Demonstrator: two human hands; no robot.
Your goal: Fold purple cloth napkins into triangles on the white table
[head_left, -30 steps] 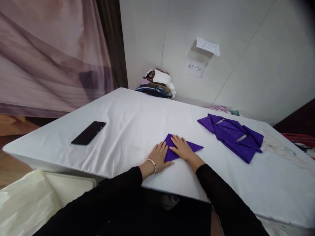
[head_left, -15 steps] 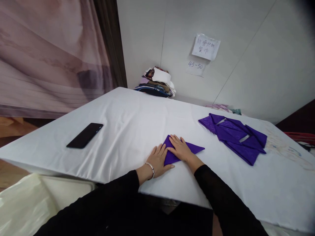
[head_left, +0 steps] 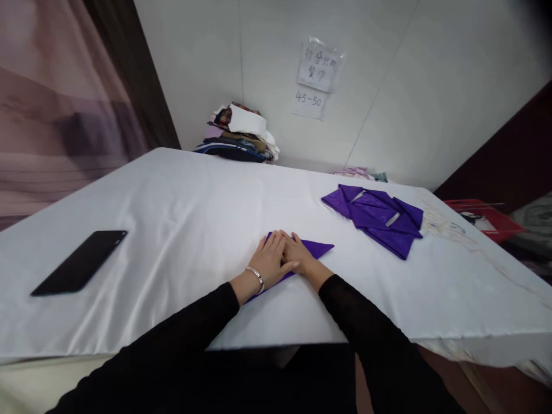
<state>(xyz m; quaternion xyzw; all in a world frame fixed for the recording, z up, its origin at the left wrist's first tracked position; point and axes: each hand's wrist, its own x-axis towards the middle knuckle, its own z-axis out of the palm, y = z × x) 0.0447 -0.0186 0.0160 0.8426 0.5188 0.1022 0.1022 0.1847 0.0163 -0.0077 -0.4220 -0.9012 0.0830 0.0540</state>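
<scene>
A folded purple cloth napkin [head_left: 318,248] lies on the white-covered table near its front edge. One pointed corner shows on the right, and a strip of it comes out below my left wrist. My left hand [head_left: 270,261] lies flat on the napkin, fingers stretched, with a silver bracelet at the wrist. Beside it my right hand [head_left: 297,253] presses flat on the same cloth, its fingertips partly under or against the left fingers. Both hands hide most of the napkin's middle.
Several folded purple napkins [head_left: 375,215] lie overlapping at the back right. A black phone [head_left: 80,261] rests on the left of the white tablecloth [head_left: 207,201]. Stacked clothes [head_left: 241,135] stand behind the table by the wall. A red basket [head_left: 495,221] is at far right.
My left hand has moved over the napkin to meet my right hand. A purple strip now shows below my left wrist. The camera view has turned to the right.
</scene>
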